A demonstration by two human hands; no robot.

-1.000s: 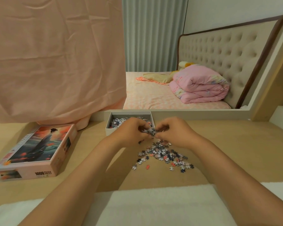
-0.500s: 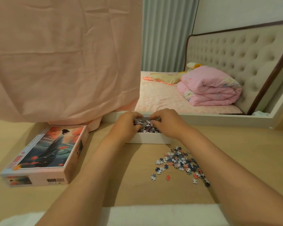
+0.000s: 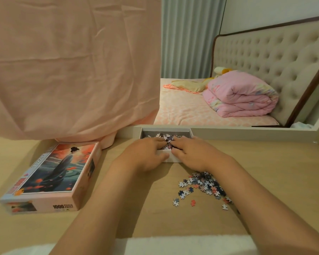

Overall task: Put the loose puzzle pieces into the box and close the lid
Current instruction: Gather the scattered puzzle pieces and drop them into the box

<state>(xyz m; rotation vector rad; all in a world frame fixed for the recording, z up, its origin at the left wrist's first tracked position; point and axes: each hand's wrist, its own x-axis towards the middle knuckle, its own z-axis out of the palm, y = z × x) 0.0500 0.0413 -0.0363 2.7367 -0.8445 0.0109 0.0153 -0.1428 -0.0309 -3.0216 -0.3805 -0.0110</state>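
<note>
Both grips slack, left hand [image 3: 145, 153], right hand [image 3: 191, 153], over box [image 3: 166, 130] near edge, lid [image 3: 52, 172] apart.

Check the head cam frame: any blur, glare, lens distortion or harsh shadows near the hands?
Head view: strong wide-angle bend on the tufted beige headboard; soft warm light, no glare; faint shadows under both forearms on the beige tabletop; left hand and right hand slightly soft over the open grey-lined cardboard box; print on the pink illustrated box lid is legible.
</note>
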